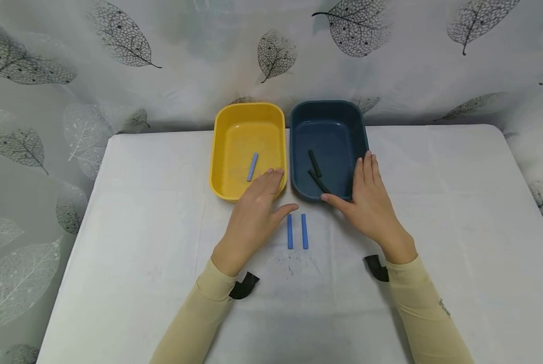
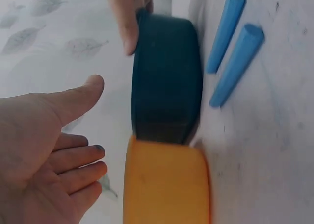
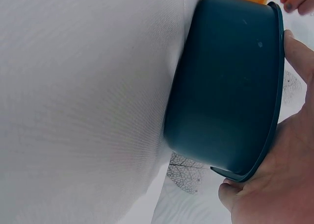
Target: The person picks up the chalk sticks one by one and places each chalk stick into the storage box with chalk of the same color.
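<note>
My left hand (image 1: 255, 215) hovers at the front right corner of a yellow bin (image 1: 218, 151), fingers extended, thumb apart, palm bare in the left wrist view. At the front right corner of a dark blue bin (image 1: 329, 111), my right hand (image 1: 371, 202) touches the rim, its thumb along the front and its straight fingers along the right side. A light blue crayon-like stick (image 1: 252, 167) lies in the yellow bin. The dark bin holds a black stick (image 1: 314, 163) and a second black stick (image 1: 318, 181). Between my hands lie two blue sticks, a left one (image 1: 290, 232) and a right one (image 1: 304, 231).
A white cloth covers the table (image 1: 139, 227). Faint dark smudges (image 1: 290, 265) mark it below the blue sticks. Behind the bins hangs a leaf-patterned curtain (image 1: 198, 65). Black straps stick out by the left wrist (image 1: 245, 286) and the right wrist (image 1: 377, 268).
</note>
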Tool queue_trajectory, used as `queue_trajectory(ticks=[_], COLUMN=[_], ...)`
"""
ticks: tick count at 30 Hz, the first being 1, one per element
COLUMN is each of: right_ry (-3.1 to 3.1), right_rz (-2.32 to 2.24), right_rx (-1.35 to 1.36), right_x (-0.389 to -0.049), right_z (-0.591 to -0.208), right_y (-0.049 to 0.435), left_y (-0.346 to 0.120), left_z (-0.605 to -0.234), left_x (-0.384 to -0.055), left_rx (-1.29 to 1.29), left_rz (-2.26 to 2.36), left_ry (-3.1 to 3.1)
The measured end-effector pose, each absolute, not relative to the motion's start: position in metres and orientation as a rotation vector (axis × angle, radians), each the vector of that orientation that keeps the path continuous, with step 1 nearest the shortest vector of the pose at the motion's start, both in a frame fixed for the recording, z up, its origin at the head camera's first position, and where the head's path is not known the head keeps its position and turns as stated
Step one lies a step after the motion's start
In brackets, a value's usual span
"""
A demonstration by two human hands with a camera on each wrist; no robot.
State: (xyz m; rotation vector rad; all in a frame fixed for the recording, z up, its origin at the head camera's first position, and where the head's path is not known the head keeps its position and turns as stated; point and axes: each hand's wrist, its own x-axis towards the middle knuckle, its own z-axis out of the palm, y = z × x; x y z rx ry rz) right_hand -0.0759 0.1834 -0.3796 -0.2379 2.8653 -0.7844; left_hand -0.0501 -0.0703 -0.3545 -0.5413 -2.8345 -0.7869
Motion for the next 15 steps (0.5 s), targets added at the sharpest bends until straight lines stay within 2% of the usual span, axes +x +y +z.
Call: queue_trajectory(ticks=[15], right_ry=[2.844], right_rz=[-0.777], right_rx=[-0.215], right_x=[-0.076], right_z=[-0.379], right_y=[0.184], left_y=[-0.123], left_z=[-0.366], left_x=[-0.068], left_rx=[-0.256], left_rz=[-0.785], left_ry=[-2.837])
